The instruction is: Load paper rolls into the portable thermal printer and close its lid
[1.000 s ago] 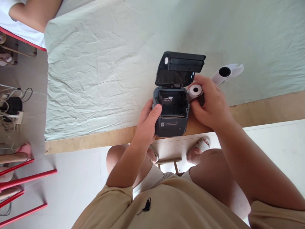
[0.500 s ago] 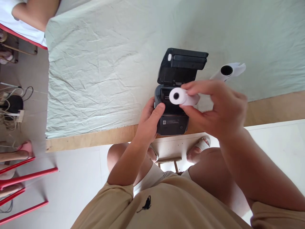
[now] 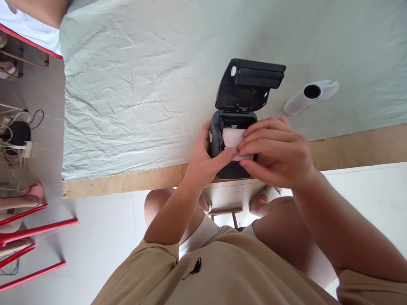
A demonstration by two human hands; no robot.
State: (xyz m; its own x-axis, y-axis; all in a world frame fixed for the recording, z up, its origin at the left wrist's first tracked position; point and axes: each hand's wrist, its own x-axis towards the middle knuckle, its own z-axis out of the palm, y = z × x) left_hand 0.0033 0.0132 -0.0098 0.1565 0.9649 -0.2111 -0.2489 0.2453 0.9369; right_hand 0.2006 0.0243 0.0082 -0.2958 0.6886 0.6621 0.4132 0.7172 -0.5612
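A black printer (image 3: pixel 233 173) stands at the table's front edge with its lid (image 3: pixel 244 84) raised. Inside its compartment lies a white paper roll (image 3: pixel 231 137), partly covered by fingers. My left hand (image 3: pixel 205 163) wraps round the printer's left side, its thumb reaching over to the paper. From the right, my right hand (image 3: pixel 276 150) has its fingertips on the roll and its paper end. Right of the printer, a second white roll (image 3: pixel 299 101) with a dark round end rests on the cloth.
A pale green cloth (image 3: pixel 136 93) covers the table, whose wooden edge (image 3: pixel 127 183) shows in front. Another person's arm (image 3: pixel 44 10) is at the upper left. Red bars (image 3: pixel 41 231) and cables (image 3: pixel 12 156) are on the left, below table level.
The paper roll has gone from above the printer into its open compartment. My right hand moved down and left with it, and my left thumb now reaches the paper.
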